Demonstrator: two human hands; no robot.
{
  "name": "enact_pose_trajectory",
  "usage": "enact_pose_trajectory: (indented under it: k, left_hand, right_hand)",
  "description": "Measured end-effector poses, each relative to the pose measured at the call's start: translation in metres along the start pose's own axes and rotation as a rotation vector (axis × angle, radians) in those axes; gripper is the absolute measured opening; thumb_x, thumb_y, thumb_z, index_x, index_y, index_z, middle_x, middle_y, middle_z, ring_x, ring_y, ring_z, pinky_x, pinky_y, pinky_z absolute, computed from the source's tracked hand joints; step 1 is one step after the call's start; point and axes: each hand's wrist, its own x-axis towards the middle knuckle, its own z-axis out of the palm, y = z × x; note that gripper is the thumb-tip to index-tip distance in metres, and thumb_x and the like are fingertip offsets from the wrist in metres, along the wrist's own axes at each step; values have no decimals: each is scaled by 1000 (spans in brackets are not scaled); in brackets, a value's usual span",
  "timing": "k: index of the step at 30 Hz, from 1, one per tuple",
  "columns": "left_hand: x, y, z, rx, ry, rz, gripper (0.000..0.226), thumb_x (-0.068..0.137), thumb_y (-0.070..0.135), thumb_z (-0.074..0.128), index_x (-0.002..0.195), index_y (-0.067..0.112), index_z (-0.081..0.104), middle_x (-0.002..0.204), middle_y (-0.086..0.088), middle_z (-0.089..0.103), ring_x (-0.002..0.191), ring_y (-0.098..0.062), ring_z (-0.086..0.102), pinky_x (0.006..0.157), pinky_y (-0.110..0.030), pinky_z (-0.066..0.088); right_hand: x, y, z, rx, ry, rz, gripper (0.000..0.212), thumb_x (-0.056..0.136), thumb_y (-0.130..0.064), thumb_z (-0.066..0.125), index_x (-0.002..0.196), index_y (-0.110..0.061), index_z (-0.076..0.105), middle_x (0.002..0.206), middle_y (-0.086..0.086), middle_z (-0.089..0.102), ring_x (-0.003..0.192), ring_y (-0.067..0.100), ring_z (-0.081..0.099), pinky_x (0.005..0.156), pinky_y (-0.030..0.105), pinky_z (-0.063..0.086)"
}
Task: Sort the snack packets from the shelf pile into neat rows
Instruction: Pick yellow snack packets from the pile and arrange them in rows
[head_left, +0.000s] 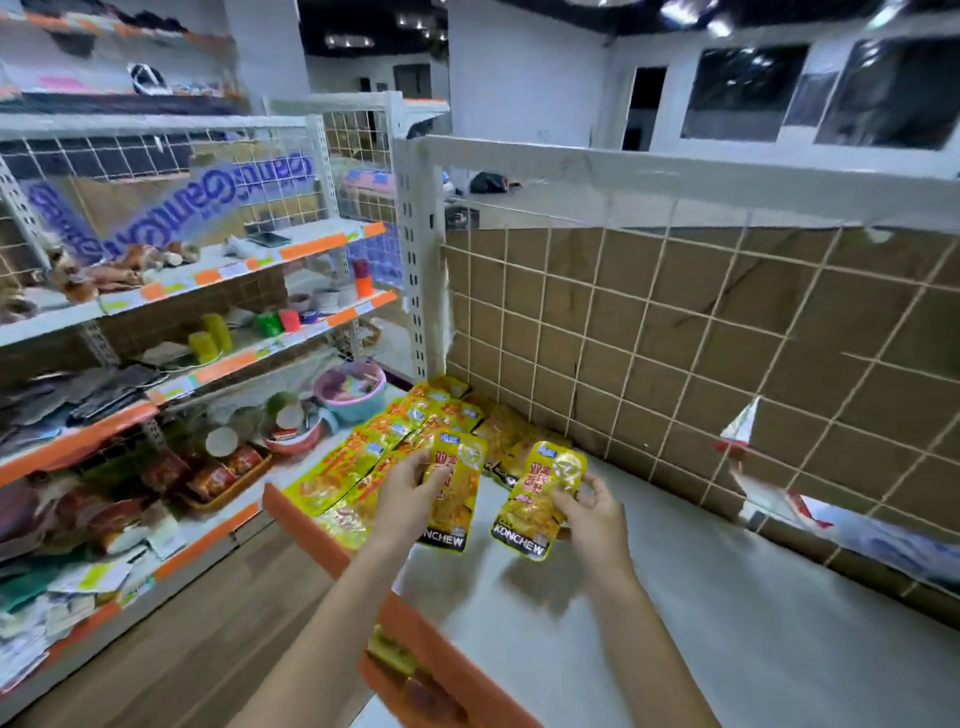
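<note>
So nearest the camera, both bare forearms reached in from about 6 o'clock over the pale grey shelf top (675, 623), which had an orange plastic strip (317, 525) along its front edge. Each hand had a packet. The left hand (410, 493) had its fingers curled round the left edge of a glossy yellow foil snack packet with a black KONCHEW band (454, 499), and the right hand (592, 514) pinched the right edge of a second yellow KONCHEW packet (543, 499), thumb on the front. Both were lifted just off the shelf, side by side but not touching.

Handling guess: these looked light, floppy and slick, so they'd bend and slide if grabbed by a corner. Holding a long side edge seems the safest bet. Nothing fragile, though the contents might crush if squeezed.

Orientation: both packets ran lengthwise roughly 12 to 6, black band at the near end. The right one was tipped a bit, its top leaning towards 1 o'clock.

Further back, around 11 o'clock, was the loose pile of matching yellow packets (415, 431), overlapping at all angles against the brown tiled back panel behind white wire mesh (675, 338). No neat row was visible yet, so I'd say the sorting was at an early stage.
</note>
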Motion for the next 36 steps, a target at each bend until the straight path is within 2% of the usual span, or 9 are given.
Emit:
enact_pose_trajectory:
  k: [4, 6, 12, 16, 20, 24, 29, 32, 36]
  left_hand:
    - [50, 2, 24, 262, -64, 110, 29, 93, 6, 54, 120, -3, 57, 117, -12, 60, 110, -25, 55, 82, -27, 36]
    - [70, 3, 33, 363, -131, 155, 23, 92, 4, 52, 114, 3, 59, 111, -17, 60, 111, -33, 54, 86, -32, 35]
    - [94, -5, 41, 540, -342, 288, 52, 88, -4, 44, 138, -4, 34, 127, -21, 39, 119, -33, 39, 93, -24, 28]
    - [102, -13, 41, 617, -370, 417, 48, 84, 1, 49, 131, -4, 38, 129, -20, 36, 112, -26, 37, 89, -23, 27]
    - [105, -17, 42, 762, -454, 445, 66, 87, 6, 48, 144, -1, 16, 143, -21, 20, 133, -32, 23, 106, -26, 19]
    - [110, -20, 42, 796, -562, 472, 69, 89, 4, 45, 147, 2, 7, 147, -25, 8, 138, -36, 13, 112, -31, 13]
    - [111, -29, 46, 781, -624, 513, 50, 93, 4, 42, 139, -5, 25, 143, -25, 27, 131, -35, 30, 107, -37, 26]
    - [108, -27, 48, 760, -590, 531, 65, 92, 4, 43, 146, -5, 6, 149, -26, 4, 139, -37, 8, 113, -33, 11]
    - [101, -25, 48, 777, -578, 597, 54, 94, 8, 43, 140, -7, 20, 147, -28, 16, 137, -40, 18, 113, -39, 19]
  right_hand:
    - [32, 7, 16, -164, 125, -43, 42, 82, -2, 66, 119, -17, 53, 93, 5, 70, 83, 20, 68, 85, 46, 53]
    - [46, 15, 28, -240, 176, -50, 46, 80, -7, 67, 122, -20, 53, 101, 6, 71, 93, 27, 68, 87, 50, 52]
    - [49, 14, 63, -360, 251, -25, 41, 83, 9, 57, 121, -6, 51, 90, 6, 64, 80, 22, 62, 78, 37, 52]
    - [44, 13, 71, -663, 386, -8, 38, 87, -10, 60, 125, -12, 55, 114, 10, 64, 105, 29, 60, 86, 32, 45]
    - [29, 7, 77, -954, 387, 22, 50, 99, -29, 44, 146, -19, 29, 133, 8, 45, 120, 25, 49, 87, 22, 28]
    - [29, 19, 86, -1122, 425, 47, 51, 95, -37, 49, 141, -21, 34, 129, 5, 45, 118, 23, 49, 95, 29, 34]
    - [31, 35, 88, -1283, 472, 18, 54, 94, -42, 47, 138, -15, 35, 127, 8, 46, 115, 26, 50, 96, 34, 39]
    - [30, 46, 92, -1344, 556, -118, 56, 86, -36, 59, 133, -9, 45, 114, 12, 53, 94, 32, 60, 79, 40, 51]
    - [26, 53, 98, -1394, 582, -256, 41, 85, -38, 44, 121, -22, 57, 111, 9, 57, 84, 26, 60, 62, 35, 55]
